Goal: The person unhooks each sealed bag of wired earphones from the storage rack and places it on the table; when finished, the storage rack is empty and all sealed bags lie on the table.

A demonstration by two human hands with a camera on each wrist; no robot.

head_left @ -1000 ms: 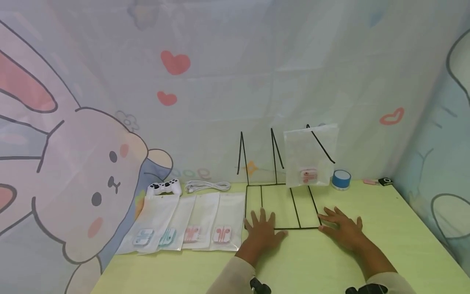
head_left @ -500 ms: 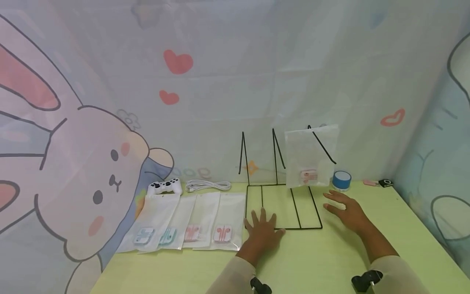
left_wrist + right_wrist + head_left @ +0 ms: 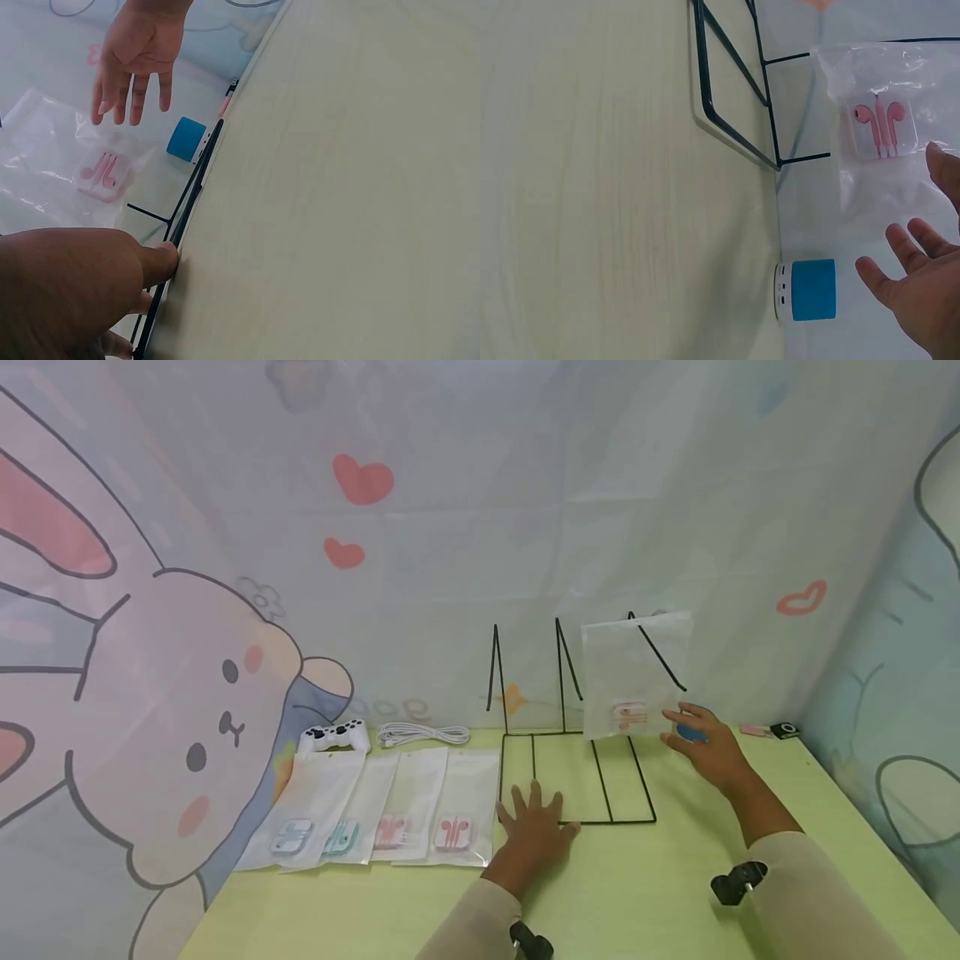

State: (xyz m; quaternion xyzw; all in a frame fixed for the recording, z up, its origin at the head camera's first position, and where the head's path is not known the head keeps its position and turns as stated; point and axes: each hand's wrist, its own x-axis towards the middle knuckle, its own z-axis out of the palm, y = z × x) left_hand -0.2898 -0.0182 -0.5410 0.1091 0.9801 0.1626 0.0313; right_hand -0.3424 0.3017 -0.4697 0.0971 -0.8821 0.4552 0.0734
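Observation:
A black wire rack [image 3: 630,821] with three upright prongs stands on the table. From its right prong hangs a clear-white bag [image 3: 626,664] holding pink earphones [image 3: 880,126] in a small case. My left hand [image 3: 531,835] rests with spread fingers on the rack's front left base wire; the left wrist view shows its thumb [image 3: 159,264] against that wire. My right hand [image 3: 705,745] is raised beside the bag's lower right corner, fingers apart and holding nothing. In the head view it partly covers a blue-and-white cylinder [image 3: 812,290].
Several bags [image 3: 465,793] with pink or blue earphones lie overlapping left of the rack. Behind them are a white game controller [image 3: 335,737] and a coiled white cable [image 3: 423,735]. A small black-and-pink item [image 3: 783,730] lies at the back right, before a printed cloth backdrop [image 3: 465,527].
My right hand has lifted off the rack's front right corner and moved up and back to beside the hanging bag. The left hand stays on the rack base.

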